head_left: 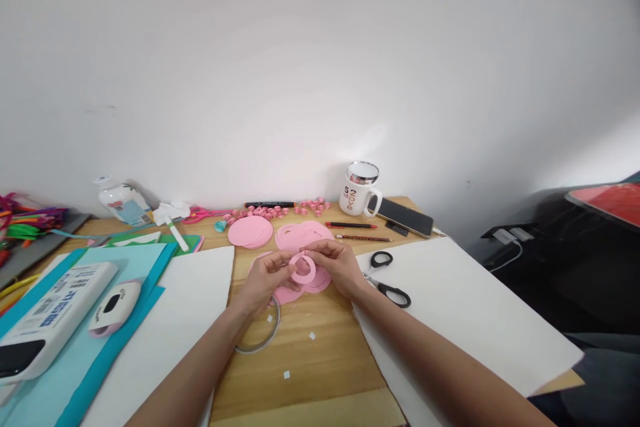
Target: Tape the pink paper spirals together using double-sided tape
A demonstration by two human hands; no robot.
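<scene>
Between my two hands is a pink paper ring (312, 273), held up over several pink paper pieces. My left hand (266, 278) pinches its left side, and my right hand (335, 263) pinches the top right. Pink paper circles (250, 232) lie in a pile just beyond my left hand, with more cut pink paper (305, 233) behind the ring. A roll of tape (276, 328) rests on the wooden table below my left wrist, partly hidden by it. Small white squares (313, 335) are scattered nearby. Black-handled scissors (382, 258) lie right of my right hand.
Small pink paper rolls (270, 212), a black marker (270, 205), pencils (351, 225), a white mug (359, 197) and a phone (407, 217) line the back. White sheets (450, 300) lie at both sides. A white boxed device (60, 313) and a glue bottle (123, 200) stand left.
</scene>
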